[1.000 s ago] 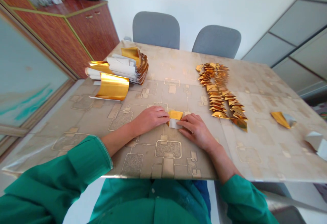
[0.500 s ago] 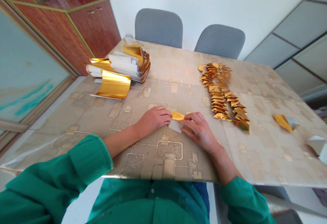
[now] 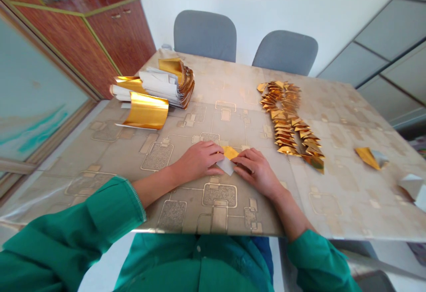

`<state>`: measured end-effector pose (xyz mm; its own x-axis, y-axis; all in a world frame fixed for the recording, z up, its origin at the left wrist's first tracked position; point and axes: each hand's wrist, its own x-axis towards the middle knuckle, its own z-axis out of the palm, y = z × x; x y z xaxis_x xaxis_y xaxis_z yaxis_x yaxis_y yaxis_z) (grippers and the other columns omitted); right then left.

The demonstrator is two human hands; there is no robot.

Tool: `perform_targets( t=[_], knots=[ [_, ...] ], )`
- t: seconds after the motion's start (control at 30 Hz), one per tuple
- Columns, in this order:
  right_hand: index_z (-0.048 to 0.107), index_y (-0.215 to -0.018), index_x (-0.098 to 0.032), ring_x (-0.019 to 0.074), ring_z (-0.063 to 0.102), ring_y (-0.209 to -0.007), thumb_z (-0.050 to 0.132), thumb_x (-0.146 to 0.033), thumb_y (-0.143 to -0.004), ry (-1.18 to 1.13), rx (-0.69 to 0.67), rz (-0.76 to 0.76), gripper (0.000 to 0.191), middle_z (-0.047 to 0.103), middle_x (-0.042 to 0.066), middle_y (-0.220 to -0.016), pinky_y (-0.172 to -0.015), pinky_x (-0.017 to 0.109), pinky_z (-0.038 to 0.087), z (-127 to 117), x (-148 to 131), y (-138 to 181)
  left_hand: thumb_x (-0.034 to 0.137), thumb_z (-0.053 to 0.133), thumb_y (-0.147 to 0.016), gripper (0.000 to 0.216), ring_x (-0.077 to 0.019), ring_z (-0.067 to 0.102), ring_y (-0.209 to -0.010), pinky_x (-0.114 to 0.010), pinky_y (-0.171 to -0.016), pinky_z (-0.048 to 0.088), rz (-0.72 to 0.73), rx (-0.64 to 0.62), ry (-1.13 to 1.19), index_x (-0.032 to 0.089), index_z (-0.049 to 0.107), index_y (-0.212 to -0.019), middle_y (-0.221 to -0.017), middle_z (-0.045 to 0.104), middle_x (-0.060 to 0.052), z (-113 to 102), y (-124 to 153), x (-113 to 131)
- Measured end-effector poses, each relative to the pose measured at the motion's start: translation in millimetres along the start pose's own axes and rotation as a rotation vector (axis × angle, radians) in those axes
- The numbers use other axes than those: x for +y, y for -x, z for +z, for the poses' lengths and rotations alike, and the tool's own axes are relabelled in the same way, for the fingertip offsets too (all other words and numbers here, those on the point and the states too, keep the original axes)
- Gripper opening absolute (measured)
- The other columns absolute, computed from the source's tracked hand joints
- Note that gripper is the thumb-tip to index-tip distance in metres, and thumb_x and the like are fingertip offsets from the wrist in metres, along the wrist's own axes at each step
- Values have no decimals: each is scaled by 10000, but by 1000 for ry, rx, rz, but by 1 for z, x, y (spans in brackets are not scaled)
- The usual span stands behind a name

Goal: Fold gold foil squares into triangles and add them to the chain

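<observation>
A small piece of folded paper (image 3: 227,161), gold foil on one side and white on the other, lies on the patterned tabletop (image 3: 213,203) between my hands. My left hand (image 3: 198,162) holds its left edge with the fingertips. My right hand (image 3: 256,172) presses on its right side, and the fingers cover part of it. The white flap points down towards me, and the gold part shows above it. Beyond my right hand runs a long chain of interlocked gold folded pieces (image 3: 286,121).
Back left, a stack of gold-and-white paper strips (image 3: 166,87) sits behind a curled gold sheet (image 3: 146,112). A folded gold piece (image 3: 368,156) and a white piece (image 3: 412,190) lie at right. Grey chairs (image 3: 204,37) stand beyond the table; a wooden cabinet (image 3: 113,32) stands at left.
The paper between my hands has gone from a squarish gold-over-white shape to a narrower, angled fold with a slanting white flap. My right hand has closed in on it.
</observation>
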<state>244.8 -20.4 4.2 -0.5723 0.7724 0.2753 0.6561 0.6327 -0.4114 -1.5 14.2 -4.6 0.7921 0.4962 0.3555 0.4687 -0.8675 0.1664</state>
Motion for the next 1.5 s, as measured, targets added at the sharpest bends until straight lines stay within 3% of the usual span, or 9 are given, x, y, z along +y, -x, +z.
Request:
perform_targets(
  t=[0.17,0.3,0.43,0.57,0.7,0.8,1.0,1.2,1.5],
  knots=[
    [666,-1153,-216,232,556,-954,676,-408,-886,26,-22,-1,329,648,90,-1043,-813,391,453,0,1,1,256,513,-993,199,-201,604,-962,-326,-845,474,1,9,-92,171,677,-921,-1067,695,-47,3,-3,-1],
    [682,-1094,-225,221,548,-945,635,-379,-921,63,-14,12,237,646,77,-1018,-799,363,440,3,1,-1,390,558,-970,248,-211,595,-967,-338,-857,475,-22,-1,-35,172,676,-969,-1076,690,-59,0,-2,0],
    [689,-1027,-212,202,550,-893,563,-355,-967,77,13,29,200,645,65,-953,-777,340,423,8,-1,-6,545,696,-835,429,-253,578,-1027,-377,-879,479,-55,-50,8,186,653,-1065,-1154,661,-78,-5,-1,5],
    [675,-1002,-204,195,551,-888,519,-348,-991,53,24,41,213,640,59,-933,-777,332,411,7,-3,-7,378,656,-909,233,-232,584,-1012,-359,-866,487,-90,-36,-31,175,640,-1023,-1116,674,-67,-3,-3,11],
    [649,-1087,-222,214,539,-930,624,-423,-923,42,-37,17,261,633,64,-1009,-800,347,408,3,-3,-3,220,551,-964,105,-213,593,-988,-350,-867,495,-102,-13,-91,171,643,-949,-1074,688,-55,-1,-3,15],
    [634,-1094,-233,231,531,-963,696,-436,-863,31,-58,19,314,626,66,-1060,-829,365,409,1,-2,0,238,567,-953,103,-221,585,-1012,-371,-903,497,-106,-24,-62,170,643,-942,-1125,677,-57,-3,-1,18],
    [631,-918,-229,208,532,-937,605,-278,-930,17,-30,52,56,624,45,-999,-804,343,389,2,-6,-1,301,589,-942,149,-257,551,-1074,-423,-932,488,-191,-38,-10,171,653,-912,-1176,653,-76,-3,1,28],
    [617,-871,-211,201,535,-905,597,-261,-927,-24,17,120,78,628,39,-944,-790,336,379,8,-7,-5,312,587,-950,157,-242,546,-1049,-418,-909,474,-323,1,91,170,650,-923,-1174,658,-60,0,-3,31],
    [615,-798,-209,196,532,-859,652,-229,-870,-42,48,205,83,607,23,-851,-750,321,347,14,-9,-9,259,713,-857,151,-234,548,-1048,-395,-890,444,-403,24,170,184,609,-776,-1130,664,-23,0,-6,30]
  ],
)
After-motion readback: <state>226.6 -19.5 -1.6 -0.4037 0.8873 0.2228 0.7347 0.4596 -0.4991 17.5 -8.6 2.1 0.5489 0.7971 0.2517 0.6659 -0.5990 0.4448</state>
